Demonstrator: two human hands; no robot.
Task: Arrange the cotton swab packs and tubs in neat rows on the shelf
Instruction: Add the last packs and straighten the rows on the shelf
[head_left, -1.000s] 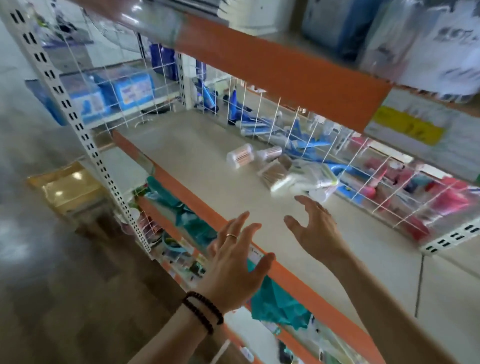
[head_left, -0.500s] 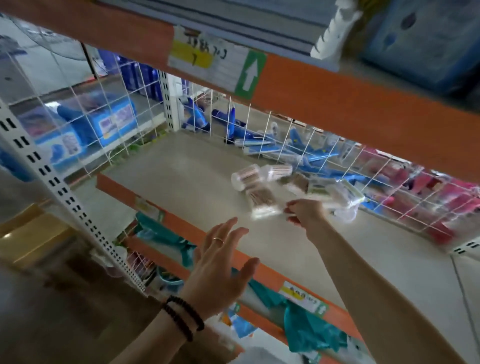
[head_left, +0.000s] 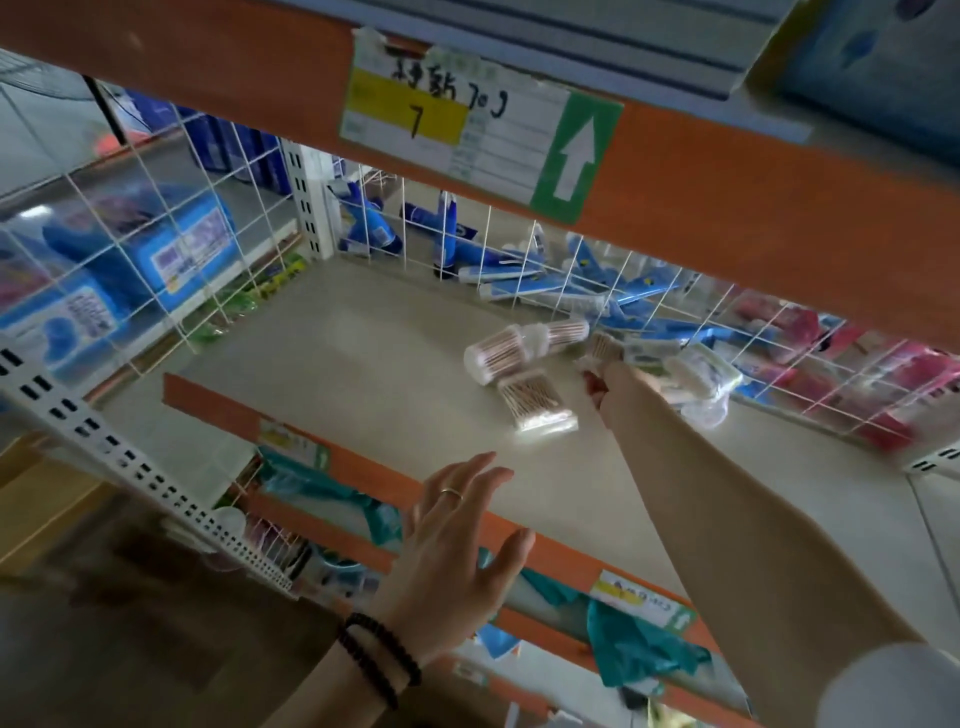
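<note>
Cotton swab items lie jumbled at the back of the beige shelf (head_left: 363, 364). A clear round tub (head_left: 498, 353) rests on its side, with a second tub (head_left: 563, 330) behind it. A flat swab pack (head_left: 537, 402) lies in front of them, and white swab packs (head_left: 696, 374) are heaped to the right. My right hand (head_left: 605, 387) reaches deep into the shelf, its fingers curled round a small swab pack (head_left: 605, 345) in the pile. My left hand (head_left: 457, 540) hovers with fingers spread over the shelf's orange front edge (head_left: 332, 462), holding nothing.
A white wire grid (head_left: 519, 270) closes the back and left side, with blue and pink packages behind it. The orange beam (head_left: 727, 197) of the shelf above hangs low overhead. Teal items fill the shelf below (head_left: 322, 488).
My right hand has pushed further back into the pile and closed on a small pack. The view has moved closer under the upper beam. My left hand stays spread by the front edge.
</note>
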